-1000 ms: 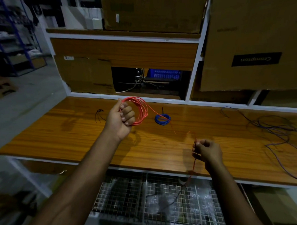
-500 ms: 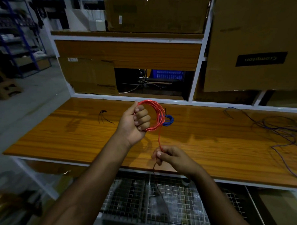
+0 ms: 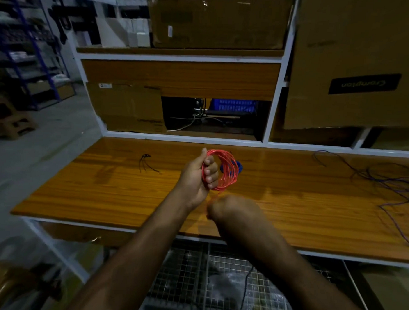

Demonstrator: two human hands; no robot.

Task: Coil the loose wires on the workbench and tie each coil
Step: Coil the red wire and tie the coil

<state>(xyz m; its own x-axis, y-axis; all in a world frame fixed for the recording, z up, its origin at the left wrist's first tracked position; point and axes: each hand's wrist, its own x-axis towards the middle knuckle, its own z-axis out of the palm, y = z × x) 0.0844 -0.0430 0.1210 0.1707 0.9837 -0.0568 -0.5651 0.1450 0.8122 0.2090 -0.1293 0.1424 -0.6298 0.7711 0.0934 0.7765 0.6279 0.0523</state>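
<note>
1. Since the earlier picture, the right hand has risen to just below the left hand, and is blurred.
2. The left hand's fingers are curled through a red wire coil, gripping it above the wooden desk.
3. The right hand is a fist at the red strand hanging under the coil; whether it pinches the strand cannot be told.
4. A small blue coil lies on the desk behind the red one.
5. Loose purple wires sprawl at the desk's right end.
6. Short black wires lie to the left.

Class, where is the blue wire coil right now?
Head view: the blue wire coil lies on the workbench mid-bench, partly hidden behind the red coil gripped by the left hand.
</note>
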